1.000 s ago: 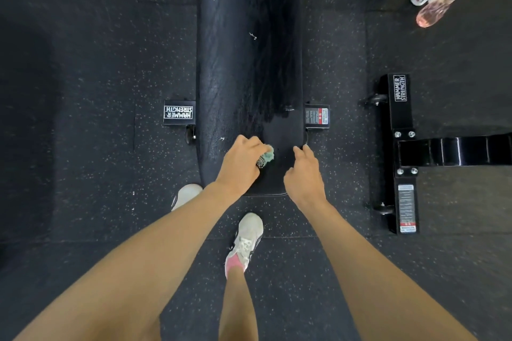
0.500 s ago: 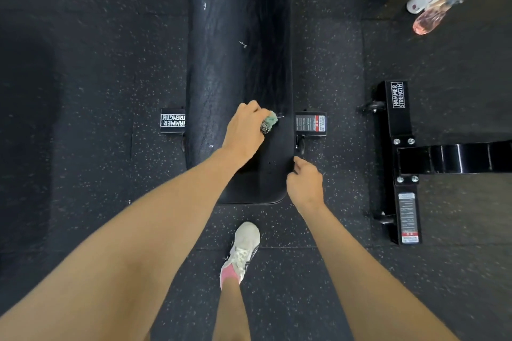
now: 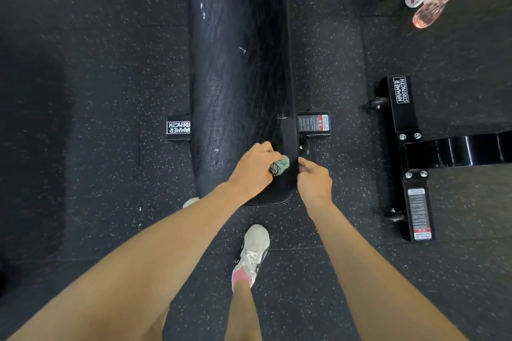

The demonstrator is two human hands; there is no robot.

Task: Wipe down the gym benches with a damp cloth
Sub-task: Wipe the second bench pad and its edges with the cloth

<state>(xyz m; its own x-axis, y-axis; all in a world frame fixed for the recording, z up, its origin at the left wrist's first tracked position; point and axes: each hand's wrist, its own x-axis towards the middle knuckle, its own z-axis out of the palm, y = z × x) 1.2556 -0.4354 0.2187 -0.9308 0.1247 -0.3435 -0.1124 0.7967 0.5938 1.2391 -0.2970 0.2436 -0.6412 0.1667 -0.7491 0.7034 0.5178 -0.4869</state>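
While left hand [image 3: 253, 167] clamps cloth [image 3: 280, 165] onto bench [image 3: 238, 77] near end for pressure | right hand [image 3: 314, 178] likely steadies right edge, fingers curled, grip unclear

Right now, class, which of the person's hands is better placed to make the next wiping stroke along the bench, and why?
Left. The left hand grips the green cloth, pressed on the bench pad. The right hand holds no cloth and sits at the pad's right edge.
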